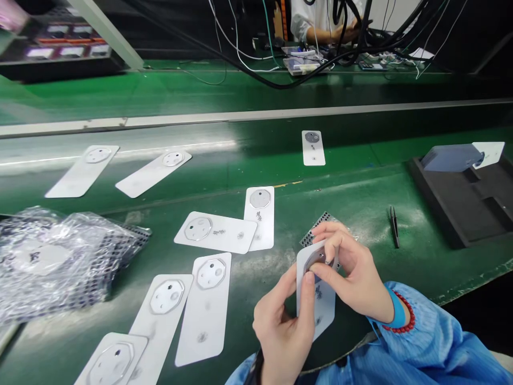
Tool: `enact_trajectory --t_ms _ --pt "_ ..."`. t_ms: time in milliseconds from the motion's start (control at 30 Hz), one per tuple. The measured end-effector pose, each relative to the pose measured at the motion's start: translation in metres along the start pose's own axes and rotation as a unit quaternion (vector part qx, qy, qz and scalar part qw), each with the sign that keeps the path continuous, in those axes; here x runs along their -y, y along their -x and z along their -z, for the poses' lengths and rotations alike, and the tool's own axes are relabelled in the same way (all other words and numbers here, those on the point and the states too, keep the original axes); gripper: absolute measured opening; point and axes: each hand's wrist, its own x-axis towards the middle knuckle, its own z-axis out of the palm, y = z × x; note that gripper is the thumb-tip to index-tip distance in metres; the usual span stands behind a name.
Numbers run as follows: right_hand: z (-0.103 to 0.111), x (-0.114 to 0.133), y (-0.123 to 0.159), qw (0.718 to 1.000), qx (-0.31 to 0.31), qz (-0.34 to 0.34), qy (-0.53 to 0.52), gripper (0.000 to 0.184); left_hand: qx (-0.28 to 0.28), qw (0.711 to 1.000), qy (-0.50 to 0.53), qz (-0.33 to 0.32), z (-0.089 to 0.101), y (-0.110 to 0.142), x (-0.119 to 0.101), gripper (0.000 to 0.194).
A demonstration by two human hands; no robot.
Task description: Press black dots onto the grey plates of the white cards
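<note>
My left hand (282,326) and my right hand (352,267) together hold a long white card (318,305) upright. The fingers of my right hand pinch a round, dark-rimmed patch (318,262) on the card, partly hiding it. My left thumb presses the card's near side. A dark perforated sheet (316,231) shows behind my right fingers. Several similar white cards with octagonal clear pieces lie on the green bench to the left, such as one (214,232) and another (204,310). A further card (313,148) lies farther off.
Black tweezers (394,227) lie to the right of my hands, next to a black foam tray (452,208) holding a stack of cards. A clear plastic bag (52,256) sits at the left. Beyond a metal rail (240,117), a co-worker's hands (344,33) work among cables.
</note>
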Motion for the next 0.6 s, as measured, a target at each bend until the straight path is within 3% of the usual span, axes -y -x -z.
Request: enact_trajectory --t_ms 200,600 --pt "-0.0028 0.0034 0.0018 0.998 -0.023 -0.034 -0.054 0.025 0.012 0.998 0.017 0.051 -0.0012 -0.0034 -0.0076 0.022" --pt "0.0008 0.0103 0.0023 0.995 0.023 -0.053 -0.082 0.023 -0.010 1.000 0.016 -0.007 -0.0033 -0.0026 -0.0012 0.031"
